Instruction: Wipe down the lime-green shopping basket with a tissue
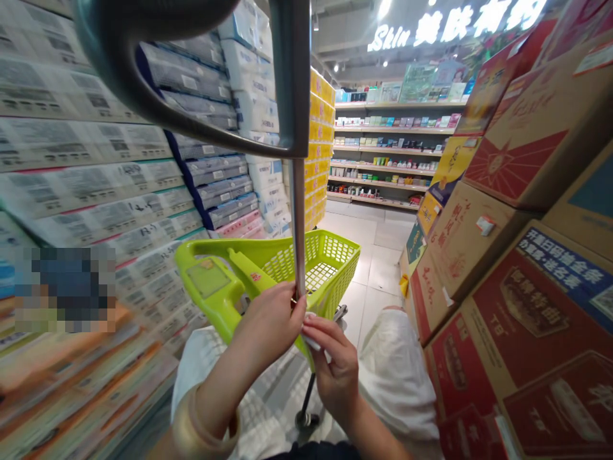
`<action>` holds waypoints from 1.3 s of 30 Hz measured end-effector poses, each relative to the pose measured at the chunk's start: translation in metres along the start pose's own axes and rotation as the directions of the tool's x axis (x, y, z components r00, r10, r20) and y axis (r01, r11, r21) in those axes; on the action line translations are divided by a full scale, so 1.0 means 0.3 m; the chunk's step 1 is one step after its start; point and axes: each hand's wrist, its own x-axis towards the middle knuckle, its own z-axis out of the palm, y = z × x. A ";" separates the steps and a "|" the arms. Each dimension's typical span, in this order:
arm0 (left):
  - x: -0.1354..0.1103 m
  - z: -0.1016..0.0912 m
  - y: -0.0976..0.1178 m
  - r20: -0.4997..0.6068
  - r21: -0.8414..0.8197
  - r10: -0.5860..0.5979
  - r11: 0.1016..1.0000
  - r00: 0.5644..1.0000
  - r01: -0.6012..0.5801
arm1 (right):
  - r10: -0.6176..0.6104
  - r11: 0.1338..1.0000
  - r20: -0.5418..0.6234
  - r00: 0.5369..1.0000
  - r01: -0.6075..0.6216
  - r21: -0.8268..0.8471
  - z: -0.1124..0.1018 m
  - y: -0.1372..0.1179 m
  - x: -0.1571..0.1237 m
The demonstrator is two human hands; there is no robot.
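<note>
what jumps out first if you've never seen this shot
The lime-green basket in the middle of the aisle, with a grey metal handle rising from it and looping large across the top of the view. Both hands meet on its bar: the left hand grips it, the right hand holds a white scrap to it. Red-printed cartons tower on the right.

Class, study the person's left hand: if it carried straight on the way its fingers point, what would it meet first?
The grey handle rod: the left hand seems to pinch it at the fingertips. Behind the rod comes the green basket, though depth there is unclear.
</note>
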 end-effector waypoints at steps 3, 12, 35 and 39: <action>0.001 -0.011 -0.025 0.005 0.009 0.038 0.999 0.999 -0.038 | -0.087 0.996 0.045 0.995 0.089 -0.029 -0.003 0.013 0.020; -0.015 -0.037 -0.072 0.013 -0.049 0.088 0.995 0.996 -0.087 | -0.113 0.992 -0.018 0.993 0.111 -0.066 0.004 0.025 0.066; -0.027 -0.064 -0.110 0.170 -0.010 -0.019 1.000 0.985 0.021 | -0.005 0.997 0.200 0.980 0.021 -0.078 0.031 0.002 0.104; -0.033 -0.072 -0.104 0.187 0.090 -0.078 0.994 0.979 0.062 | -0.015 0.991 0.240 0.971 0.046 -0.127 -0.009 -0.019 0.111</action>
